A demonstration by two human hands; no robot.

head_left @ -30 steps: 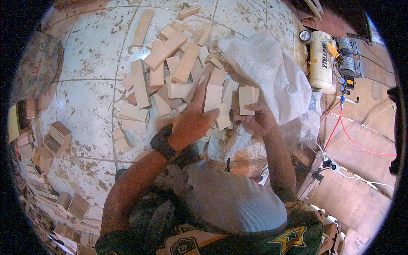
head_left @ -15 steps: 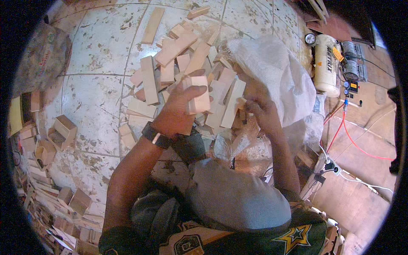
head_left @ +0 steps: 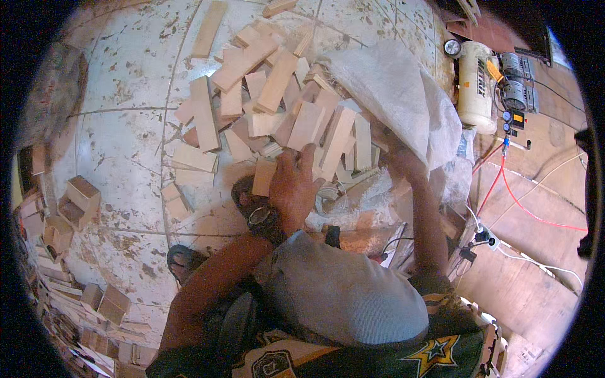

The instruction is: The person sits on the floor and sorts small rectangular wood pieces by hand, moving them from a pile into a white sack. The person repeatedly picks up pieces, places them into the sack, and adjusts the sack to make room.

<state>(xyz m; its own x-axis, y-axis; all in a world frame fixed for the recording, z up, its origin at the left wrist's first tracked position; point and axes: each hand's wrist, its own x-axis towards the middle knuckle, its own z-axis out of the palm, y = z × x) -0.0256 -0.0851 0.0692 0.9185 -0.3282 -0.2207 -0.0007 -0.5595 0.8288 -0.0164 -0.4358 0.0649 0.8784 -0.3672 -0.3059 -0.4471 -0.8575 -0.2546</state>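
Observation:
A heap of flat, pale wooden blocks [head_left: 244, 63] lies on the floor before me. My left hand [head_left: 295, 186], with a watch at the wrist, is at the heap's near edge. Its fingers are apart and touch the lower blocks, and I see nothing held in them. One short wooden block [head_left: 263, 176] lies right beside this hand. My right hand [head_left: 404, 160] is at the near side of a white woven sack [head_left: 403, 94], right of the heap. Blur and shadow hide its fingers.
A cream air compressor [head_left: 476, 88] with a red hose [head_left: 523, 205] stands at the right. A power strip [head_left: 488, 238] with cables lies below it. Box-shaped wooden pieces [head_left: 80, 200] and stacked offcuts [head_left: 104, 305] are at the left. My grey-clad knee [head_left: 340, 290] is close below the hands.
My left hand has let go of the pale wooden block and come down to the heap's near edge. My right hand has shifted right, closer against the sack. The view has moved slightly.

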